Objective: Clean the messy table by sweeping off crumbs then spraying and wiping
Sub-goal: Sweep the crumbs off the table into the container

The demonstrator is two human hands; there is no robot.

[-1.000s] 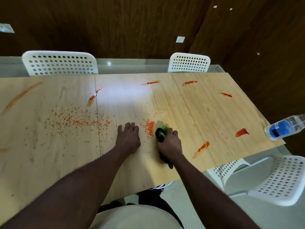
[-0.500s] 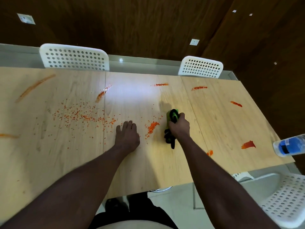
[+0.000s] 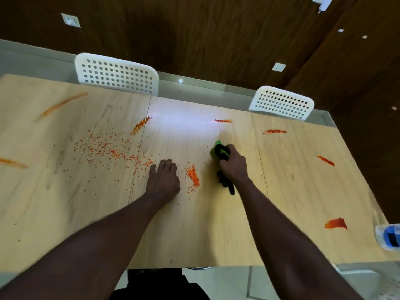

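A light wooden table (image 3: 205, 230) carries orange crumbs and red smears. My right hand (image 3: 233, 167) grips a small green and black brush (image 3: 219, 151), its green head on the tabletop just right of a gathered crumb pile (image 3: 192, 176). My left hand (image 3: 163, 180) rests flat on the table, fingers straight, between that pile and a wide scatter of crumbs (image 3: 104, 148) to the left. Red smears lie at the back centre (image 3: 223, 121), back right (image 3: 275, 131), right (image 3: 325, 160) and front right (image 3: 335, 223).
Two white perforated chairs (image 3: 116, 74) (image 3: 281, 102) stand behind the table's far edge. A plastic bottle with a blue label (image 3: 389, 236) lies at the table's right edge. More smears mark the far left (image 3: 62, 103) (image 3: 13, 163). Another white chair corner (image 3: 387, 289) shows at bottom right.
My right hand moved the brush away from me, from beside the crumb pile to a spot behind and right of it. My left hand stayed flat on the table.
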